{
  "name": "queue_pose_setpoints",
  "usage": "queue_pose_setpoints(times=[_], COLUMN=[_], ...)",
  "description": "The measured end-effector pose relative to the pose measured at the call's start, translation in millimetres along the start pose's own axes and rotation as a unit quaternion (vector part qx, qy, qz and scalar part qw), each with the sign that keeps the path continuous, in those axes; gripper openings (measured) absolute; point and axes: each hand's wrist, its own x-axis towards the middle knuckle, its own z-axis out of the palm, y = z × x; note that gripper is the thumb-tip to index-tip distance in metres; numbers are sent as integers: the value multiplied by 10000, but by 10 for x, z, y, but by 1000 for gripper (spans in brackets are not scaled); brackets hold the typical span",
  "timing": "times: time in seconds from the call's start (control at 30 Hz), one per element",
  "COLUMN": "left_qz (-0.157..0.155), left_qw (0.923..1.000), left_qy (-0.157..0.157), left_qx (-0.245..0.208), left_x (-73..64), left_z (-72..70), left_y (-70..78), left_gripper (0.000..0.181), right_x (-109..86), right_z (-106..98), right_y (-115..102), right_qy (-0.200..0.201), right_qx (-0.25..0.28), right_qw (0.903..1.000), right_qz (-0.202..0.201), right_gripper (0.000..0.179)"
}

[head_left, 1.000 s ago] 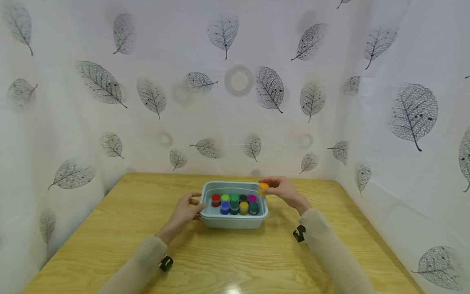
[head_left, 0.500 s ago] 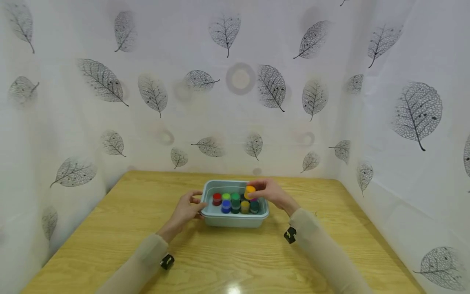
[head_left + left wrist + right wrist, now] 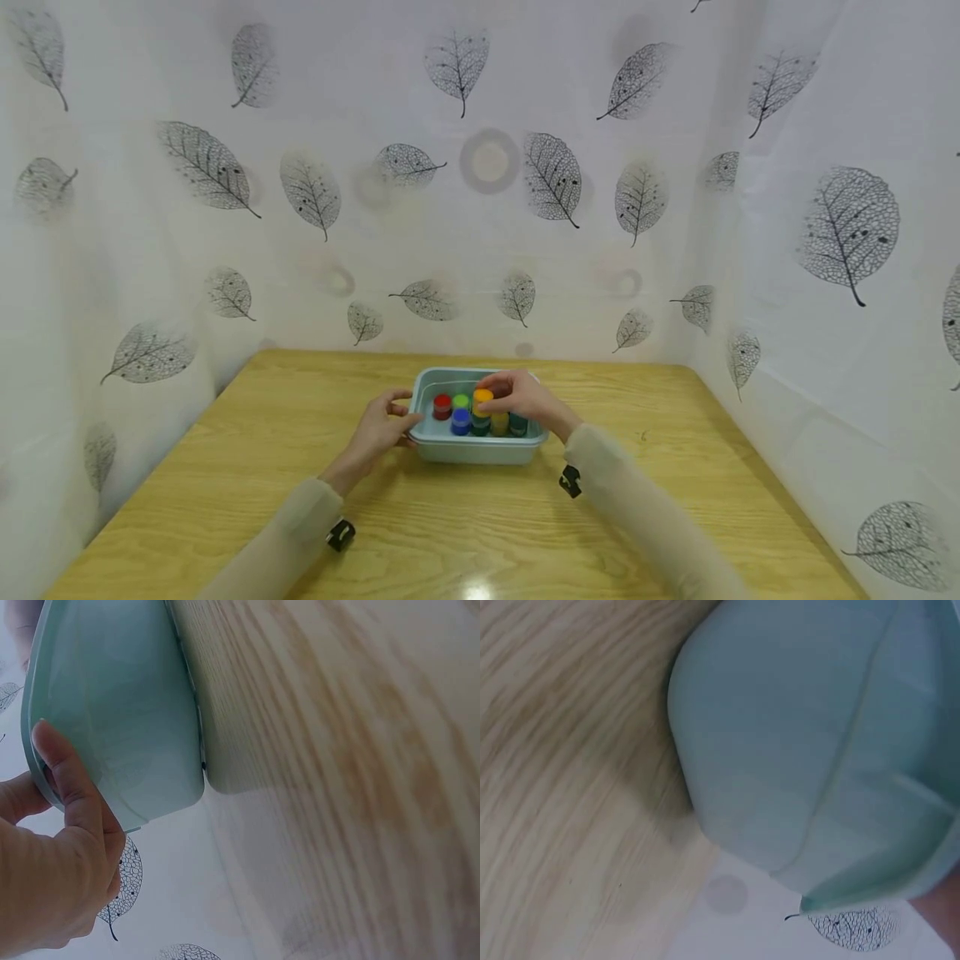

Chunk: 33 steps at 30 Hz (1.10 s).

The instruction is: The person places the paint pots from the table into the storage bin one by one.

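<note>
A light blue-green plastic box [image 3: 476, 455] stands on the table with several small paint jars in it. My left hand [image 3: 380, 428] grips its left rim; in the left wrist view the thumb and fingers pinch the rim [image 3: 36, 761]. My right hand [image 3: 527, 400] holds an orange-lidded paint jar [image 3: 483, 400] over the middle of the box. Near it sit a red jar [image 3: 442, 407], a light green jar [image 3: 461, 402], a blue jar [image 3: 461, 422], a yellow jar [image 3: 499, 426] and a dark teal jar [image 3: 518, 426]. The right hand hides the jars at the back right.
The wooden table [image 3: 480, 525] reaches around the box on all sides. Behind it and at both sides hangs a white curtain [image 3: 450, 242] printed with grey leaves. In the right wrist view the box wall [image 3: 772, 735] fills much of the picture.
My right hand has carried the orange-lidded jar leftward, from the box's right back corner to above the middle jars. The left hand and the box have stayed in place.
</note>
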Motion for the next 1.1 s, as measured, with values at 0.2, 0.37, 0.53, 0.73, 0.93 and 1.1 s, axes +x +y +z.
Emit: queue_pose_setpoints(times=[0.2,0.37,0.53,0.73,0.93,1.1], left_qz=[-4,58,64,14,53,64], left_qw=[10000,10000,9999,10000,10000,10000], left_qy=[-19,-57,-73,-34,-13,-5], left_qx=[-10,-37,-25,12,27,18], left_x=[-7,-30,-43,-31,-16,-8], left_z=[3,5,1,-4,1,1], left_y=[14,28,38,26,8,1], left_gripper=[51,53,52,50,49,49], right_x=[86,144,185,253,316,360], right_z=[136,223,307,420,509,557], right_y=[-16,-41,-68,-67,-65,-54], right_qy=[-31,-95,-271,-356,-370,-433], right_qx=[-266,-486,-403,-832,-1157,-1278], right_qw=[9996,9987,9986,9948,9902,9878], right_qz=[-28,-81,-192,-470,-693,-774], right_gripper=[44,42,42,39,36,36])
